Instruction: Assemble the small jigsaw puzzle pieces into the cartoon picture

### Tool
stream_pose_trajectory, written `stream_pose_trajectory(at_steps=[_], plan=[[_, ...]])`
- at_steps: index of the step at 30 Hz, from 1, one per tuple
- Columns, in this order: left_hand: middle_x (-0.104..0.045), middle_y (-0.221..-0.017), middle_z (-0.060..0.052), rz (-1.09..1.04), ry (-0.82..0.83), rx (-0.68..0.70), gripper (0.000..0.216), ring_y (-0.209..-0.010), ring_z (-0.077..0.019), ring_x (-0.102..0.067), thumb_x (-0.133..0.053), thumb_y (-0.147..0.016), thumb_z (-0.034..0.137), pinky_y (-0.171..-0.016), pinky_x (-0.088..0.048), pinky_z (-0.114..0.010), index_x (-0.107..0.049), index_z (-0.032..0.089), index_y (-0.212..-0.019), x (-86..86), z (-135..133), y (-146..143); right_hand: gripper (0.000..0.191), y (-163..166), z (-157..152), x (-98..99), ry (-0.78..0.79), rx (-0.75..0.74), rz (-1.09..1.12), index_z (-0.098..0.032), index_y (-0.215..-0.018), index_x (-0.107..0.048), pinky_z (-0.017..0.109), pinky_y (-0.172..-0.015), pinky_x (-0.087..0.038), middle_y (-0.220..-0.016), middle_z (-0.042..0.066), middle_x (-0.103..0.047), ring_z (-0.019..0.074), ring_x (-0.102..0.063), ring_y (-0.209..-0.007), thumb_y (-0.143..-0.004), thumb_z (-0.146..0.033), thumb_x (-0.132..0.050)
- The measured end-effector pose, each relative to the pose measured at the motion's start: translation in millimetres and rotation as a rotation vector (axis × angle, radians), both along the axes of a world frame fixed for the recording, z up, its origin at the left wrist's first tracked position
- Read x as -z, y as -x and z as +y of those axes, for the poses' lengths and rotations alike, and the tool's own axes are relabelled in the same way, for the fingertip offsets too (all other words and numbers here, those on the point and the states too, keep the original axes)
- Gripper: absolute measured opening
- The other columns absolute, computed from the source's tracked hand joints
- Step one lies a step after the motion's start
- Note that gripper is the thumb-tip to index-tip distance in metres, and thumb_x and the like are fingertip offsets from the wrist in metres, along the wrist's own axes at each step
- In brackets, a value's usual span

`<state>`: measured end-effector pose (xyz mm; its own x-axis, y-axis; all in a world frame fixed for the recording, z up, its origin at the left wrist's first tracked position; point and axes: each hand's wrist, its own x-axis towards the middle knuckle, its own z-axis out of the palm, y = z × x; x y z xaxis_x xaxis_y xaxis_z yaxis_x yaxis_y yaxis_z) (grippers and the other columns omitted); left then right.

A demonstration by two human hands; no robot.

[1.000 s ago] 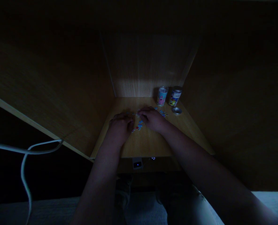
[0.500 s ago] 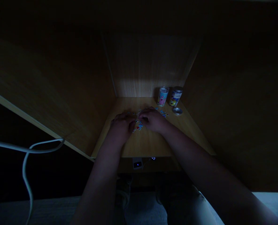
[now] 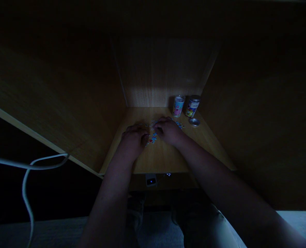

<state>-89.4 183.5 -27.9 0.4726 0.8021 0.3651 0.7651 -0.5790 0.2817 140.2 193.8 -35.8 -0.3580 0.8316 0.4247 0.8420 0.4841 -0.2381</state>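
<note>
- Nearest, at the bottom of the view, the person's legs show dimly above a greyish floor.
- At the left, a white cable loops over itself and hangs down past the edge of the left side panel.
- Below the front edge of the tabletop sits a small pale device with a dark face and a lit mark; a tiny bright light shows to its right.
- The wooden tabletop is bare along its front strip.
- A joined-looking strip of small puzzle pieces, blue, white and red, lies on the tabletop between the two hands, slanting away from the person.
- The left hand is just left of that strip, palm down, fingers bent; whether it grips a piece I cannot tell.
- The right hand is at the strip's far right, thumb and fingers curled towards each other; a piece between them cannot be made out.
- Just beyond the right hand lies another cluster of pieces, blue and yellow.
- Farther right, a round silvery lid lies flat.
- Behind it stand two upright cans, one with a pink figure, the other dark-topped.
- Farthest off rises the wooden back panel.
</note>
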Motion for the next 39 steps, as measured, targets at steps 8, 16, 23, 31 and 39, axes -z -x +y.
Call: stream_pose_trajectory(at_steps=[8, 16, 23, 31, 39], plan=[[-0.075, -0.141, -0.011, 0.003, -0.025, 0.041, 0.029, -0.136, -0.0339, -0.065, -0.068, -0.107, 0.035, -0.120, -0.052, -0.055, -0.077, 0.025, -0.132, 6.2, 1.2, 0.5, 0.022, -2.2, 1.5, 2.3, 0.010, 0.065, -0.026, -0.016, -0.110, -0.084, 0.047, -0.112, -0.047, -0.116, 0.015, -0.077, 0.0303, -0.066, -0.119, -0.106, -0.019, -0.063], [-0.076, -0.136, -0.010, 0.015, -0.011, 0.021, 0.024, -0.136, -0.0345, -0.064, -0.065, -0.107, 0.032, -0.118, -0.054, -0.056, -0.081, 0.027, -0.124, 3.1, -0.4, 0.1, 0.014, -0.7, 1.6, 3.0, 0.004, 0.002, 0.019, -0.020, -0.105, -0.086, 0.045, -0.109, -0.047, -0.110, 0.012, -0.078, 0.0284, -0.068, -0.114, -0.103, -0.023, -0.072], [-0.074, -0.143, -0.008, 0.034, 0.037, 0.063, 0.028, -0.145, -0.0330, -0.059, -0.065, -0.109, 0.037, -0.126, -0.046, -0.059, -0.082, 0.032, -0.130, 6.9, 0.1, -0.8, 0.010, -1.5, 4.4, 4.2, 0.015, 0.011, 0.021, -0.019, -0.105, -0.085, 0.044, -0.110, -0.047, -0.111, 0.012, -0.077, 0.0283, -0.067, -0.114, -0.101, -0.025, -0.077], [-0.065, -0.158, -0.011, 0.075, 0.069, 0.069, 0.037, -0.156, -0.0357, -0.051, -0.065, -0.110, 0.046, -0.132, -0.039, -0.058, -0.079, 0.032, -0.141, 4.5, -6.3, -3.8, 0.007, 0.0, 4.1, 3.7, 0.022, 0.010, 0.037, -0.021, -0.104, -0.084, 0.043, -0.108, -0.048, -0.110, 0.011, -0.077, 0.0279, -0.067, -0.113, -0.099, -0.021, -0.079], [-0.062, -0.163, -0.010, 0.104, 0.087, 0.077, 0.041, -0.158, -0.0360, -0.050, -0.065, -0.110, 0.048, -0.133, -0.036, -0.062, -0.075, 0.034, -0.147, 2.7, -6.8, -3.0, 0.006, 1.5, 3.6, 2.9, 0.015, 0.000, 0.090, -0.018, -0.101, -0.081, 0.042, -0.107, -0.048, -0.111, 0.012, -0.077, 0.0272, -0.068, -0.112, -0.096, -0.017, -0.083]])
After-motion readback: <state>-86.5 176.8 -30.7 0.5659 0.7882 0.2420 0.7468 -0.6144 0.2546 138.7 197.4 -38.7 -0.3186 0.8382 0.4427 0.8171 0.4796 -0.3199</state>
